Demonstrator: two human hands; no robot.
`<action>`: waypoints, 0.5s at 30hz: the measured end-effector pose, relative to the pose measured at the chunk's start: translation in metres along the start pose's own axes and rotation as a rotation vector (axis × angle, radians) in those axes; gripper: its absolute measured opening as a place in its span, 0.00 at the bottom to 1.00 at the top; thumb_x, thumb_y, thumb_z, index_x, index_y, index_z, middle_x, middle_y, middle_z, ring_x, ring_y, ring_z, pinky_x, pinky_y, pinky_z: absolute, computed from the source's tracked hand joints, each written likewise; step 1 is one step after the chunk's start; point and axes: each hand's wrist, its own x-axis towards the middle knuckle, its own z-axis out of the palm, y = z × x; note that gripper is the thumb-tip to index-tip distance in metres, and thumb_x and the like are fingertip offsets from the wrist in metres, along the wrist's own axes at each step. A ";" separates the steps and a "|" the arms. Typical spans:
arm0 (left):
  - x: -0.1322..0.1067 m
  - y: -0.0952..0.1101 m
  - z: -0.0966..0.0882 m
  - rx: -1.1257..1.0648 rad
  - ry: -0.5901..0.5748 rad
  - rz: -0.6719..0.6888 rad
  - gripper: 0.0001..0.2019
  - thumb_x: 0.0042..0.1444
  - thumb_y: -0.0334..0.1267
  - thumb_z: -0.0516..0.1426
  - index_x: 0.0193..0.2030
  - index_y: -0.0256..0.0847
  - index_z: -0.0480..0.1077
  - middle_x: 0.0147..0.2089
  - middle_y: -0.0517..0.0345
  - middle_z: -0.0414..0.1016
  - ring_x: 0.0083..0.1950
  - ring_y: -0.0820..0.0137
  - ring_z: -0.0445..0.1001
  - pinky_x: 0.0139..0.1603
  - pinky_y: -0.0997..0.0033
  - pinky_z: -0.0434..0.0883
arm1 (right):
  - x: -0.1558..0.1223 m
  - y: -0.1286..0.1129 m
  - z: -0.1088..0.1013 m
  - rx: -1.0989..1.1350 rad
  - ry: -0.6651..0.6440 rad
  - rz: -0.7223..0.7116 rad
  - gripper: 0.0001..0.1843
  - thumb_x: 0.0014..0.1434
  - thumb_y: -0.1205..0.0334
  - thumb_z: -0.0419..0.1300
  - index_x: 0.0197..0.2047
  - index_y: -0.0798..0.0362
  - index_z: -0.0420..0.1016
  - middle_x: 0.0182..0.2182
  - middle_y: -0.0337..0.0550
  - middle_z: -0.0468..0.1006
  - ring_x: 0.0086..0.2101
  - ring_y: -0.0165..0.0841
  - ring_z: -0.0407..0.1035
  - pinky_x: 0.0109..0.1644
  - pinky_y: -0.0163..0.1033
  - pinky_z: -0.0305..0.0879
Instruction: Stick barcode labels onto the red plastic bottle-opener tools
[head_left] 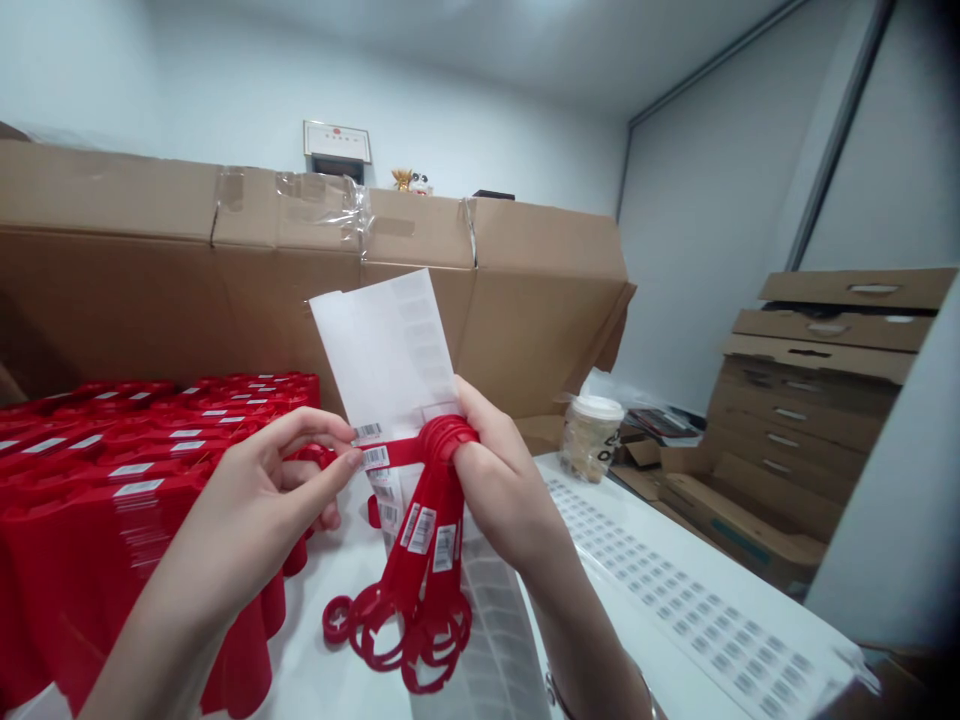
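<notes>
**A:** Right hand (502, 480), grip?

**B:** Closed. The fingers curl round the stacked heads of a bundle of red strips (424, 560). A white label sheet (386, 345) is clamped behind them and stands upright above the fist.

**A:** Left hand (255, 480)?

**B:** Thumb and forefinger are pressed together on the top strip (397, 452), right at its barcode label (373, 457). The other fingers are loosely curled. Cannot tell if the label is fully stuck down, since a fingertip covers its edge.

**A:** Orientation?

**B:** The top strip lies level, long axis left to right between the hands. The rest hang fanned, ring ends down, over the desk (330, 660) near its front edge.

**A:** Surroundings?

**B:** Stacked red pieces (112, 470) along the desk's left edge. A second label sheet (675, 600) lies flat to the right. A paper cup (591, 435) is towards the far right corner, and a cardboard wall (150, 280) stands behind.
</notes>
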 end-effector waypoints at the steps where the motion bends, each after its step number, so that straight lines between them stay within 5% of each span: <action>1: 0.000 0.000 0.001 0.027 0.018 0.008 0.16 0.56 0.58 0.62 0.41 0.50 0.71 0.18 0.68 0.69 0.21 0.69 0.72 0.25 0.73 0.68 | 0.000 -0.001 0.001 -0.004 0.006 -0.002 0.10 0.58 0.74 0.48 0.34 0.51 0.66 0.30 0.34 0.74 0.30 0.29 0.65 0.32 0.36 0.62; 6: 0.010 -0.006 0.009 0.197 0.121 0.125 0.17 0.58 0.59 0.59 0.40 0.48 0.66 0.32 0.63 0.75 0.28 0.67 0.77 0.28 0.69 0.72 | 0.005 0.006 0.006 -0.065 0.059 -0.018 0.11 0.56 0.74 0.48 0.34 0.51 0.67 0.29 0.35 0.74 0.28 0.28 0.64 0.31 0.35 0.60; 11: 0.027 -0.026 0.027 0.453 0.372 0.203 0.26 0.58 0.62 0.55 0.50 0.42 0.61 0.56 0.40 0.63 0.50 0.46 0.73 0.51 0.39 0.70 | 0.020 0.030 0.012 -0.044 0.079 0.027 0.08 0.56 0.71 0.48 0.34 0.51 0.66 0.30 0.37 0.73 0.30 0.31 0.65 0.33 0.37 0.62; 15: 0.041 -0.040 0.038 0.439 0.307 0.249 0.29 0.56 0.64 0.54 0.49 0.39 0.62 0.53 0.42 0.61 0.61 0.43 0.62 0.61 0.43 0.64 | 0.024 0.040 0.016 -0.040 0.059 0.005 0.09 0.55 0.71 0.48 0.35 0.50 0.66 0.31 0.36 0.73 0.31 0.32 0.65 0.34 0.37 0.61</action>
